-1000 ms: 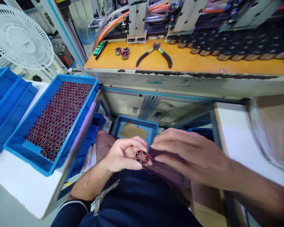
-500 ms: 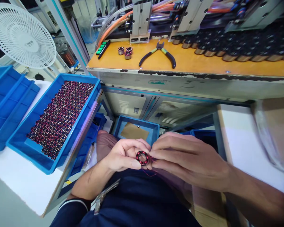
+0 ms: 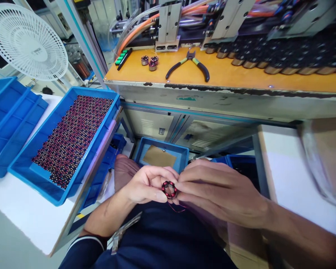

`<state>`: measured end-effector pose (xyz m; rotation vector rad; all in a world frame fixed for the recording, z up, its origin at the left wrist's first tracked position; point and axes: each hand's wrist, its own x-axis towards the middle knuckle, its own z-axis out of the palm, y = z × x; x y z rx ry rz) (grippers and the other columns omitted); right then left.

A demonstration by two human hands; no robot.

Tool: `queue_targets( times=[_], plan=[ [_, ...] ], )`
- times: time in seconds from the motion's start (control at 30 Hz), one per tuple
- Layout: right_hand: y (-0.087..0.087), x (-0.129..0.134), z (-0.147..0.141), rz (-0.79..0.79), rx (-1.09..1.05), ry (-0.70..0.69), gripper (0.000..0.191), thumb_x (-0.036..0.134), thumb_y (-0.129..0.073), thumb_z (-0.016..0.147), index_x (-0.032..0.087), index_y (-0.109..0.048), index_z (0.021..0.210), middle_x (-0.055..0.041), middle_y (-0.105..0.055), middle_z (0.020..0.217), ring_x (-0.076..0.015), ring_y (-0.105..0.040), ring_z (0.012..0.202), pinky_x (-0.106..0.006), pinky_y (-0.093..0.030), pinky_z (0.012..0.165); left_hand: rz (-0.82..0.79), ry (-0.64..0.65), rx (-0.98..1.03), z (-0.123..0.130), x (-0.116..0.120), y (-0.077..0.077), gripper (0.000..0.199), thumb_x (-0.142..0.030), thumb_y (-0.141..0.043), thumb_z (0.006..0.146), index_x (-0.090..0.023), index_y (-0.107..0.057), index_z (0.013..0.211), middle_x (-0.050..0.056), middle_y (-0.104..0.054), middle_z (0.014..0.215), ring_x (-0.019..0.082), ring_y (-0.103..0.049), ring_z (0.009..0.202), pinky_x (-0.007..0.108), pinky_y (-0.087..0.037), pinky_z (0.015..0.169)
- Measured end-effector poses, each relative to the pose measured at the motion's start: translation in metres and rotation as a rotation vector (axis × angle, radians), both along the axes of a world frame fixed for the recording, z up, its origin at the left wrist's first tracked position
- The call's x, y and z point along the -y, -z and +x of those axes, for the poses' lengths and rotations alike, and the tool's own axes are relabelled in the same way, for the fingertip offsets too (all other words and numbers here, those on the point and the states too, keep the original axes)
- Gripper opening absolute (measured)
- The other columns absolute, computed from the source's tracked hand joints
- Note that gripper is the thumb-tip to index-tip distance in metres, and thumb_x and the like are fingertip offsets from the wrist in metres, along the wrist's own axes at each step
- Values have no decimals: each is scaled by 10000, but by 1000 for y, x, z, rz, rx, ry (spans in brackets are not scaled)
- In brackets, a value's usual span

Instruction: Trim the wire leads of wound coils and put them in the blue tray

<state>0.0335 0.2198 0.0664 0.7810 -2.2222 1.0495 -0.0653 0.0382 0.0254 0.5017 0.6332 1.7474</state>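
A small black ring-shaped coil (image 3: 169, 190) with red windings is held in front of my lap. My left hand (image 3: 148, 185) grips it from the left, thumb on its near edge and fingers behind it. My right hand (image 3: 221, 188) is at the ring's right side, its fingertips pressed together at the rim; whether they pinch the ring or a wire end is hidden. Thin red wire (image 3: 177, 209) loops below the ring. To the left, a blue bin (image 3: 58, 201) holds many similar coils (image 3: 75, 134).
Pliers (image 3: 189, 56), a few coils (image 3: 152, 65) and a black pen (image 3: 124, 59) lie on the orange bench (image 3: 229, 76). Rows of dark cylinders (image 3: 274, 67) stand at its right. A blue tray (image 3: 184, 149) sits below; a white fan (image 3: 30, 45) is at left.
The fingertips of my right hand have moved in closer to the ring, and the wire on its right side shows less. The view has shifted slightly.
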Motion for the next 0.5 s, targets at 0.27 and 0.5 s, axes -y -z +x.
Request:
queue_targets(
  times=[0.27, 0.5],
  plan=[
    [7, 5, 3, -72, -9, 72, 109, 110, -612, 963, 150, -666, 1049, -64, -671, 912, -157, -610, 802, -284, -521, 699, -1, -59, -122, -2, 1, -1, 353, -145, -847, 656, -212, -773, 995, 33, -617, 1012, 122, -720, 729, 220, -595, 672],
    [15, 23, 5, -157, 0, 297, 81, 90, -566, 954, 159, -609, 950, -31, -641, 833, -117, -632, 750, -232, -520, 688, -5, -329, -487, -3, -2, -3, 403, -68, -824, 664, -263, -777, 1013, 46, -637, 1037, 109, -629, 890, 226, -531, 788]
  ],
)
